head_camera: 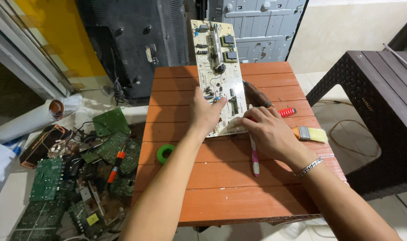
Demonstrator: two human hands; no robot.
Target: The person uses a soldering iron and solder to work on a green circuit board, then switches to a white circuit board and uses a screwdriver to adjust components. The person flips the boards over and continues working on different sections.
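A long beige circuit board [217,58] lies lengthwise on the red-brown plastic table [221,192], its far end past the table's back edge. My left hand [204,114] rests on the board's near left edge, fingers gripping it. My right hand [266,131] presses on the board's near right corner, over a pink-and-white toothbrush [255,160] that lies under it. A paintbrush [310,134] with pale bristles sticks out to the right of my right hand. A screwdriver with a dark handle [256,94] and a red-handled tool [287,111] lie just beyond my right hand.
A green tape roll [165,153] sits at the table's left edge. On the floor at left lies a heap of green circuit boards [56,187] with an orange-handled screwdriver [116,166]. Dark screen panels [136,40] lean behind. A dark woven-look table [382,89] stands right.
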